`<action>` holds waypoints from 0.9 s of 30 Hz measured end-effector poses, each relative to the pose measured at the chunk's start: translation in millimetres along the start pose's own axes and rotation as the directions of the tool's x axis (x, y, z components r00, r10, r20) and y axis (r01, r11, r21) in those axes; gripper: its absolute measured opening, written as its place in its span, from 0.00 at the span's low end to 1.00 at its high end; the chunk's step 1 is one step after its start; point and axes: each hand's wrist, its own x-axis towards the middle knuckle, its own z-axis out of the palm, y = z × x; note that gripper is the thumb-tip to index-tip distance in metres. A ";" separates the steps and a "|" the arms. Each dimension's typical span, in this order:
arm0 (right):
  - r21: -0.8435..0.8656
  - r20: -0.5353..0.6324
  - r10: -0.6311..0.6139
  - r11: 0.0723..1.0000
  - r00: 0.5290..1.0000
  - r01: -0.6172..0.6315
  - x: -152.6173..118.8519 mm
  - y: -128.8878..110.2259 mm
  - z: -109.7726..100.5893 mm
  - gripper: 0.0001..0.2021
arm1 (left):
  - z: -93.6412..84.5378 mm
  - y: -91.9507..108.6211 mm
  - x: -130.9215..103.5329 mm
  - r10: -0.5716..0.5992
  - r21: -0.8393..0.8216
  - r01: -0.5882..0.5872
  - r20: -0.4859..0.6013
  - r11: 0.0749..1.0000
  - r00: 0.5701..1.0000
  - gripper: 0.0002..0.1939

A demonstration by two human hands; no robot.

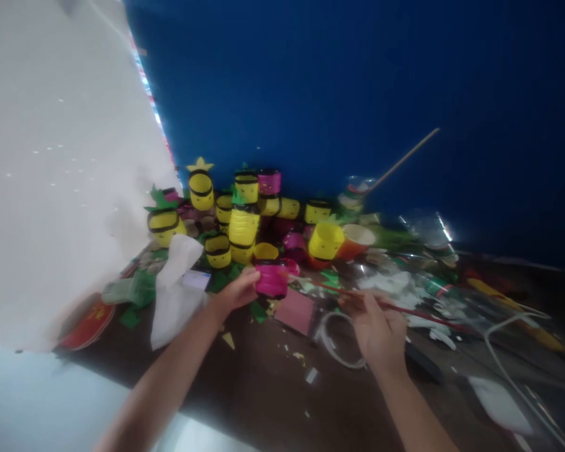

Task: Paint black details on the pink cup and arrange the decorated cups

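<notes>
And here's the left hand (243, 287), thumb and fingers pinching the near-left side of a magenta cup (270, 280) — dark edging top and bottom, held right at the front of the cluster. Over on the other side, the right hand (380, 329) has its fingers closed around a thin red stick (417, 312), slanting across toward that cup. The pale tip points at the cup's right side (too blurred to say whether it touches).

Just below the cup lies a pink square (295, 312) on the dark brown table (245, 383), and a pale ring (328, 342) sits between that square and the right hand. Behind the cup, what a crowd — yellow cups (327, 242) with black bands, some stacked, one wearing a yellow star-shaped top (200, 164)! Left of the left forearm, there's a crumpled white sheet (172, 314), and out at the table's left edge a red round container (88, 323). At the back, a wooden stick (407, 158) leans up out of a clear container (353, 196) against the deep blue wall (358, 75).
</notes>
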 end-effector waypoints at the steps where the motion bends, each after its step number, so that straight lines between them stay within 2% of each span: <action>1: 0.002 0.007 0.002 1.000 1.000 -0.002 -1.1 0.7 1.4 0.12 | 0.2 0.2 0.1 0.001 0.001 -0.001 0.000 1.000 1.000 0.14; 9: 0.044 -0.047 -0.033 0.998 0.998 0.035 4.6 1.0 -4.9 0.09 | -1.3 -0.2 0.6 0.035 0.005 -0.035 0.017 0.999 0.999 0.18; 16: 0.031 0.044 -0.015 0.999 0.999 0.014 -1.4 3.2 -2.1 0.10 | 0.1 -0.4 0.6 0.033 0.032 -0.033 0.020 0.999 0.999 0.18; 23: 0.006 -0.063 -0.074 0.997 0.995 0.075 3.7 5.8 -7.5 0.10 | -3.8 -1.0 -0.7 0.054 0.045 -0.054 -0.003 0.998 0.999 0.18; 27: 0.040 0.004 -0.076 0.996 0.997 0.076 0.7 -0.4 -3.1 0.09 | -6.4 -2.4 -0.3 0.060 0.043 -0.060 0.006 0.997 0.998 0.19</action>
